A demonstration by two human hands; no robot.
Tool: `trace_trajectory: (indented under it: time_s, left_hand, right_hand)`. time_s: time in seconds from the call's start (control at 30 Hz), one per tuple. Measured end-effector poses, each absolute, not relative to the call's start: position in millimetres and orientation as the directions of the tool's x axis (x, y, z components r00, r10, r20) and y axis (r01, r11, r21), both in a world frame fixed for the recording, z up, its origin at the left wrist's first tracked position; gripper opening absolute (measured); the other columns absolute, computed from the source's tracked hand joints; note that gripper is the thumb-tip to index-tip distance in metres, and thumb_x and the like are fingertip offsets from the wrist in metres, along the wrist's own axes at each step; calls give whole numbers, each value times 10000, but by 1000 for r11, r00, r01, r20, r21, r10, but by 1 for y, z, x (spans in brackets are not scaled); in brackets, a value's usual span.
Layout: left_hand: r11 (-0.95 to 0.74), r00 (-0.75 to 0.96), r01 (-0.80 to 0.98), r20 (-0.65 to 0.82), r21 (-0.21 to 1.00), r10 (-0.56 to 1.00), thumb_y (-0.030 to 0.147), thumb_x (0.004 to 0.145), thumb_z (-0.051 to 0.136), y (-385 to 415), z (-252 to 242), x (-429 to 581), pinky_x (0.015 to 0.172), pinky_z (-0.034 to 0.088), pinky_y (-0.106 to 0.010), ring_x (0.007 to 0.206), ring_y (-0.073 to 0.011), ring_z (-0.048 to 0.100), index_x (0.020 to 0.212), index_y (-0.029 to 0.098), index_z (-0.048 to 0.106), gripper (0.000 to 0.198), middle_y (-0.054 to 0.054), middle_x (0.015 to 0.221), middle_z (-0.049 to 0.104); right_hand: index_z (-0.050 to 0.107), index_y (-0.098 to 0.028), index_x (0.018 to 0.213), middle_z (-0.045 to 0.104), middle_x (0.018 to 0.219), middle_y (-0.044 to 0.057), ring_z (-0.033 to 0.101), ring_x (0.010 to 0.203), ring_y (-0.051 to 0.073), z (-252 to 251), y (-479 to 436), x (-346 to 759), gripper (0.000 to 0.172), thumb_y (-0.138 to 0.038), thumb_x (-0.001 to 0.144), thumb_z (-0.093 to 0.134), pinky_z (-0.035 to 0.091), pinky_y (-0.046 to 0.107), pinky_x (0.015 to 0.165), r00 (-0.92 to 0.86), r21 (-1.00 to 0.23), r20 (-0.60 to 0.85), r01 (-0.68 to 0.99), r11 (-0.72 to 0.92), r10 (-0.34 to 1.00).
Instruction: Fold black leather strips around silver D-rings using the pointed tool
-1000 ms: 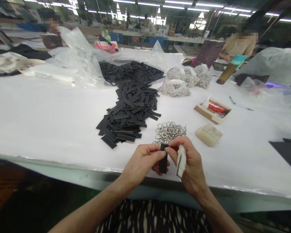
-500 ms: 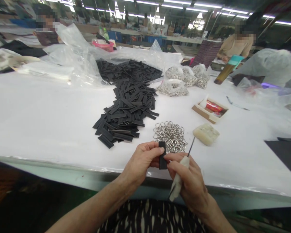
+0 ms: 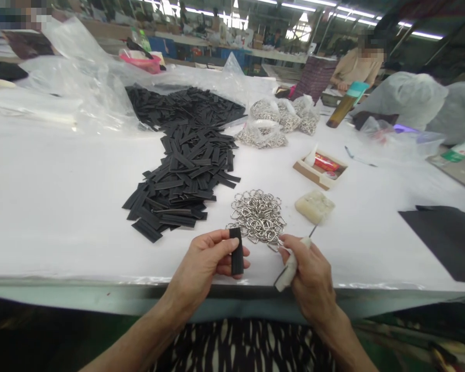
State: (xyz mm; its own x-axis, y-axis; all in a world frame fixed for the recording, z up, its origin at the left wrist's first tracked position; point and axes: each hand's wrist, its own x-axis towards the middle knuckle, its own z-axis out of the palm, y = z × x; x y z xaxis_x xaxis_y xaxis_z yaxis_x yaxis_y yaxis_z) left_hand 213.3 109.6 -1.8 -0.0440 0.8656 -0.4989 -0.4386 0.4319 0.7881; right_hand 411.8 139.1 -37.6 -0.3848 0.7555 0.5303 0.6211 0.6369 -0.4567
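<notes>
Between the thumb and fingers of my left hand point(image 3: 201, 258) is a short black strip point(image 3: 237, 261), held upright. My right hand point(image 3: 313, 274) is closed around the pale wrapped handle of an awl point(image 3: 290, 267), whose thin metal tip points away from me. The thumb and forefinger of that hand are at the near edge of a pile of silver metal D-rings point(image 3: 260, 214); whether they touch a ring I cannot tell. A yellowish wax-like block point(image 3: 315, 207) lies just beyond the awl's tip. Left of the rings spreads a large heap of black strips point(image 3: 189, 165).
Plastic bags of rings point(image 3: 261, 135) stand behind the pile. A small open box point(image 3: 312, 176) holds a red tube. Farther right are a pen point(image 3: 358, 157), a bottle point(image 3: 346, 106) and black sheets point(image 3: 445, 237). Clear plastic point(image 3: 89, 82) covers the back left. A person point(image 3: 358, 67) sits across the table.
My right hand has moved away from the strip to the edge of the ring pile, still with the awl. My left hand keeps the strip. The whole view has shifted slightly.
</notes>
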Motion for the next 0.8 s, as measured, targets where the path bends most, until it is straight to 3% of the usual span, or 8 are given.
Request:
trace_trajectory:
  time_s: [0.23, 0.43, 0.6, 0.7, 0.8]
  left_hand:
    - [461, 62, -353, -471, 814, 880, 295, 751, 649, 111, -6, 219, 417, 522, -213, 570, -178, 661, 864, 129, 585, 210, -66, 730, 689]
    - [479, 101, -341, -475, 809, 874, 267, 776, 621, 111, -10, 218, 455, 542, -214, 613, -180, 673, 905, 129, 601, 190, -54, 732, 678]
    - [492, 107, -344, -488, 799, 866, 264, 776, 612, 113, -9, 218, 449, 537, -212, 590, -175, 669, 898, 126, 609, 184, -42, 708, 664]
    - [494, 114, -335, -485, 803, 867, 270, 776, 609, 113, -9, 218, 447, 534, -209, 591, -176, 670, 893, 124, 610, 187, -45, 718, 664]
    - [495, 122, -333, -484, 803, 867, 278, 768, 617, 113, -10, 217, 443, 532, -207, 589, -173, 668, 903, 124, 608, 205, -46, 726, 667]
  right_hand:
    - [539, -155, 1015, 618, 1072, 127, 554, 916, 266, -45, 152, 398, 209, -56, 854, 450, 469, 383, 728, -412, -337, 567, 674, 657, 713]
    - [568, -161, 948, 613, 804, 80, 536, 737, 241, -42, 161, 388, 140, -111, 889, 451, 426, 335, 622, -456, -325, 514, 681, 657, 727]
    - [556, -193, 935, 577, 780, 41, 524, 747, 219, -43, 163, 388, 86, -161, 870, 508, 414, 311, 639, -354, -481, 490, 652, 586, 797]
    - [544, -210, 951, 575, 818, 28, 531, 776, 210, -41, 166, 389, 139, -148, 827, 533, 418, 303, 654, -303, -605, 401, 621, 498, 864]
    - [541, -213, 953, 571, 852, 29, 537, 797, 202, -40, 169, 389, 162, -142, 807, 539, 425, 298, 673, -300, -650, 377, 588, 481, 876]
